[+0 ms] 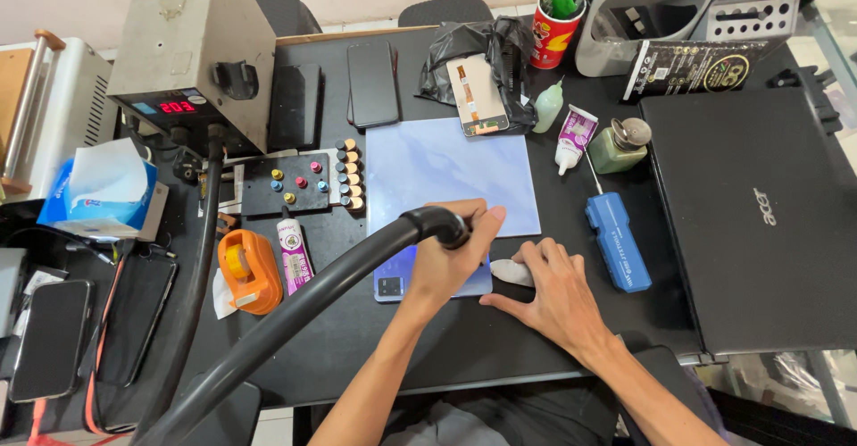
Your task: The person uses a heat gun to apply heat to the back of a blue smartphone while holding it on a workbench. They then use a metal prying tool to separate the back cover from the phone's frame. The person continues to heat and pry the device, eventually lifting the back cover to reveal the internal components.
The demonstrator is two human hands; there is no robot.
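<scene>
My left hand [451,254] grips the black handle of a hot-air tool [437,225], whose thick black hose [295,316] runs down to the lower left. The nozzle end points down at a blue phone [393,285] lying back-up on the black table, mostly hidden under the hand. My right hand [549,290] rests flat on the table just right of the phone, fingers touching a small white oval piece [511,272]. A pale blue work mat [446,174] lies just beyond both hands.
A grey heat station [192,53] with a red display stands at the back left. An orange tape dispenser [248,270], glue tubes, a blue tool case [618,242], a closed black laptop [759,214], a screen part [478,98], spare phones and a tissue box [103,191] surround the mat.
</scene>
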